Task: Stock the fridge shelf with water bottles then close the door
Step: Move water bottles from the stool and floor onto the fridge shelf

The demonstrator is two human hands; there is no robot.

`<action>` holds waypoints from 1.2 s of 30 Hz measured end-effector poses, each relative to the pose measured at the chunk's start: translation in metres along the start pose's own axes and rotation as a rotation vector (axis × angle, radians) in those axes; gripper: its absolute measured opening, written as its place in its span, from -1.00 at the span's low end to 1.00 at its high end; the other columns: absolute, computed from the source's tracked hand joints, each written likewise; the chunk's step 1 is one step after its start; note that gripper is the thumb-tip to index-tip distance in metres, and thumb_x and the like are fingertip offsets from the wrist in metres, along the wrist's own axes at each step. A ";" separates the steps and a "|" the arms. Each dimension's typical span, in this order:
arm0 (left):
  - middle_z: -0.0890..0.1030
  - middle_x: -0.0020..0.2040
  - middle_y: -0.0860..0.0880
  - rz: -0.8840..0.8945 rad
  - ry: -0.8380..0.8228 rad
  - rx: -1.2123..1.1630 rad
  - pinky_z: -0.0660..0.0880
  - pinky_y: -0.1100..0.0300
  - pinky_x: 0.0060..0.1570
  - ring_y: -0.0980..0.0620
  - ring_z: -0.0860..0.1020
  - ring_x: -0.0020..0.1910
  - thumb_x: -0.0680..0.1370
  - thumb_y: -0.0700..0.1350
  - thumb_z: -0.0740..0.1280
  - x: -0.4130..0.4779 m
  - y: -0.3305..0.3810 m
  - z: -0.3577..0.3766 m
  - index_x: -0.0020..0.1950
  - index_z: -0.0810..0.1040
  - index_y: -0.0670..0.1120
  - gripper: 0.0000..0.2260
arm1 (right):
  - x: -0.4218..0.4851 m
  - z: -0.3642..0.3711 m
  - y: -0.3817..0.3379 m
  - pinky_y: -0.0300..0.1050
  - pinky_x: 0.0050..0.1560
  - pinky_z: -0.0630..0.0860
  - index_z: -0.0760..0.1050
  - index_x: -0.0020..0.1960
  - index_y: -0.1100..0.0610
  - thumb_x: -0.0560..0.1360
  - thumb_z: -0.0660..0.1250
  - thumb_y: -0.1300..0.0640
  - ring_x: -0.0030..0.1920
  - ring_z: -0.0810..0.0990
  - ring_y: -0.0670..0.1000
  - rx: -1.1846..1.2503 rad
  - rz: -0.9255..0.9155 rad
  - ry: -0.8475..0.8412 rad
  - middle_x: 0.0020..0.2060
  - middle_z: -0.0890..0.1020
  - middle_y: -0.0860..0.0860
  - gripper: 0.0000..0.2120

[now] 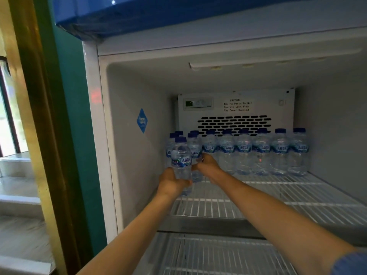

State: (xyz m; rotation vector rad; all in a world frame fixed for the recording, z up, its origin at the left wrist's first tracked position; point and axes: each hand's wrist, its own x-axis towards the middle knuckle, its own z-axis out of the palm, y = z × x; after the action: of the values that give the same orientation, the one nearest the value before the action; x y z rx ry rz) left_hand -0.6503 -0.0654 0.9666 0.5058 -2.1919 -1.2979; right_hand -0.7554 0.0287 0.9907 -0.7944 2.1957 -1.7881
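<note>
White wire shelf (278, 195) in the open fridge (127, 155) carries a back row (262, 151) of blue-capped Aqua water bottles. Left hand (170, 182) has its grip closed around 1 upright bottle (181, 157) at the shelf's left end, just in front of others. Right hand (208, 165) is wrapped around the neighbouring bottle (195, 153), near the row.

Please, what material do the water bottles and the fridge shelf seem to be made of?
The water bottles look like clear, glossy plastic: the water shows through them, and their caps are blue. The fridge shelf looks like white-coated metal wire, a grid of thin parallel bars, though the coating is only a guess.
</note>
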 end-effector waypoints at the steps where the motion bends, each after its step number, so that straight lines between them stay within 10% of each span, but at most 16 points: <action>1: 0.64 0.09 -0.15 -0.002 0.000 0.017 0.52 0.09 0.13 -0.10 0.60 0.08 0.41 -0.25 0.47 -0.001 0.001 0.000 0.12 0.58 -0.19 -0.71 | 0.001 0.000 0.001 0.00 0.25 0.48 0.41 0.35 0.18 0.36 0.48 0.34 0.21 0.53 0.10 -0.001 -0.003 0.007 0.22 0.57 0.10 -0.41; 8: 0.61 0.14 -0.14 -0.010 -0.026 0.011 0.53 0.13 0.12 -0.08 0.58 0.12 0.42 -0.22 0.46 -0.001 0.002 0.000 0.21 0.53 -0.20 -0.63 | 0.002 0.000 0.004 -0.15 0.09 0.45 0.29 0.34 0.24 0.39 0.49 0.29 0.20 0.50 0.08 -0.068 -0.043 0.076 0.23 0.51 0.14 -0.39; 12: 0.58 0.10 -0.07 -0.007 -0.074 -0.009 0.57 0.33 -0.25 -0.02 0.55 0.04 0.41 -0.21 0.47 -0.004 0.009 0.004 0.20 0.48 -0.19 -0.61 | -0.007 -0.009 0.001 -0.17 0.04 0.39 0.28 0.37 0.25 0.45 0.42 0.27 0.22 0.47 0.11 -0.170 -0.012 0.033 0.21 0.47 0.13 -0.45; 15: 0.59 0.15 -0.10 0.022 -0.109 0.046 0.53 0.09 0.10 -0.06 0.56 0.12 0.37 -0.14 0.52 -0.004 0.021 0.016 0.23 0.46 -0.19 -0.52 | -0.012 -0.032 -0.005 -0.07 0.15 0.50 0.39 0.33 0.31 0.45 0.35 0.33 0.14 0.52 0.11 -0.238 0.078 0.048 0.22 0.52 0.23 -0.54; 20: 0.55 0.16 -0.08 0.064 -0.180 0.040 0.47 0.15 0.11 -0.08 0.52 0.18 0.40 -0.15 0.51 0.000 0.044 0.044 0.28 0.37 -0.24 -0.46 | -0.037 -0.075 -0.011 -0.06 -0.12 0.50 0.54 -0.13 0.20 0.32 0.14 0.52 -0.13 0.53 0.08 0.042 0.059 -0.088 -0.20 0.57 0.14 -0.67; 26: 0.45 0.06 -0.02 0.152 -0.240 0.091 0.39 0.50 -0.23 0.07 0.44 0.03 0.43 -0.13 0.48 0.002 0.046 0.055 0.27 0.28 -0.24 -0.46 | -0.044 -0.082 0.013 0.06 0.11 0.52 0.41 0.26 0.07 0.42 0.45 0.26 0.11 0.58 0.06 0.109 0.035 -0.170 0.08 0.62 0.06 -0.53; 29: 0.53 0.08 -0.03 0.202 -0.253 0.131 0.41 0.34 -0.11 0.06 0.50 0.08 0.39 -0.18 0.52 0.003 0.041 0.047 0.25 0.36 -0.22 -0.48 | -0.036 -0.067 0.014 0.10 0.07 0.57 0.39 0.31 0.03 0.38 0.52 0.16 0.11 0.61 0.06 -0.026 -0.009 -0.126 0.13 0.63 0.01 -0.44; 33: 0.51 -0.03 -0.10 0.336 -0.015 0.356 0.34 0.29 -0.16 -0.01 0.49 0.00 0.45 -0.34 0.38 -0.002 0.048 0.037 0.11 0.47 -0.24 -0.74 | -0.031 -0.060 0.010 -0.14 -0.22 0.55 0.40 0.30 0.07 0.38 0.52 0.20 0.00 0.62 0.00 -0.029 -0.052 -0.018 0.10 0.64 0.02 -0.45; 36: 0.42 0.24 -0.20 0.599 0.244 0.621 0.36 0.18 0.07 -0.13 0.37 0.24 0.45 -0.33 0.35 0.007 0.054 0.031 0.26 0.40 -0.22 -0.61 | -0.029 -0.064 0.009 -0.30 -0.32 0.45 0.39 0.32 0.09 0.41 0.49 0.25 -0.12 0.58 -0.12 -0.013 -0.079 -0.002 0.08 0.61 0.01 -0.46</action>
State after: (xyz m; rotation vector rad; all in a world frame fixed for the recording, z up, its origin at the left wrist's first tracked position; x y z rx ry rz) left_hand -0.6771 -0.0229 1.0036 0.1781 -2.2533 -0.2253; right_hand -0.7637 0.0991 0.9927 -0.8976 2.2056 -1.8103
